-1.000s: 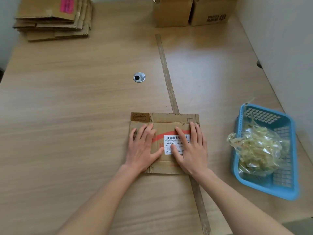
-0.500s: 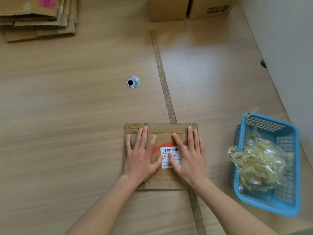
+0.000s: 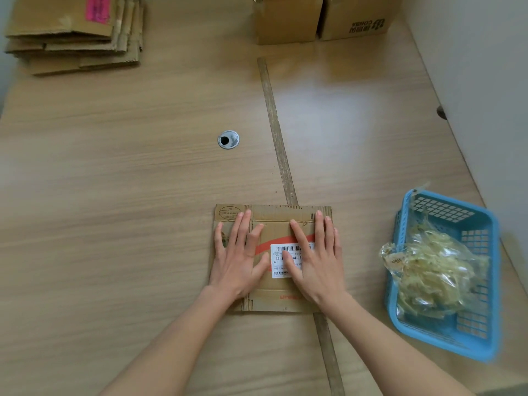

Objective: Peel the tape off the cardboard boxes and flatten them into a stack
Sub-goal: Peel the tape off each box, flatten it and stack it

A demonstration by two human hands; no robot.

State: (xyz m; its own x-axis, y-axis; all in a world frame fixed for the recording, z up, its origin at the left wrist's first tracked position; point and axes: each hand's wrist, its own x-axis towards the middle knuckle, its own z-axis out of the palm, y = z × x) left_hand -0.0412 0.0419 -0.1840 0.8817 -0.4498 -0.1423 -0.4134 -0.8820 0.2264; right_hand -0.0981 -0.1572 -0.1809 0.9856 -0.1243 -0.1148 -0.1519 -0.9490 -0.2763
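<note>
A flattened cardboard box (image 3: 281,215) lies on the wooden table (image 3: 114,195), near its front edge and straddling the dark seam strip (image 3: 275,132) that runs down the tabletop. The left hand (image 3: 238,258) lies flat on the left half of the box, fingers straight and slightly spread, palm down. The right hand (image 3: 315,258) lies flat on the right half in the same way, its thumb and palm covering part of a white barcode label (image 3: 278,260) stuck beside a red stripe printed on the cardboard. Neither hand curls round anything; both press on the board with straight fingers. At the far left corner of the table sits a stack of flattened boxes (image 3: 74,35), the top one bearing a pink sticker (image 3: 97,8). Two upright boxes (image 3: 288,20) stand side by side at the far edge, well apart from the hands. To the right, a blue plastic basket (image 3: 483,224) holds a crumpled wad of peeled tape (image 3: 428,270). A round metal grommet (image 3: 228,139) is set into the tabletop left of the seam.
</note>
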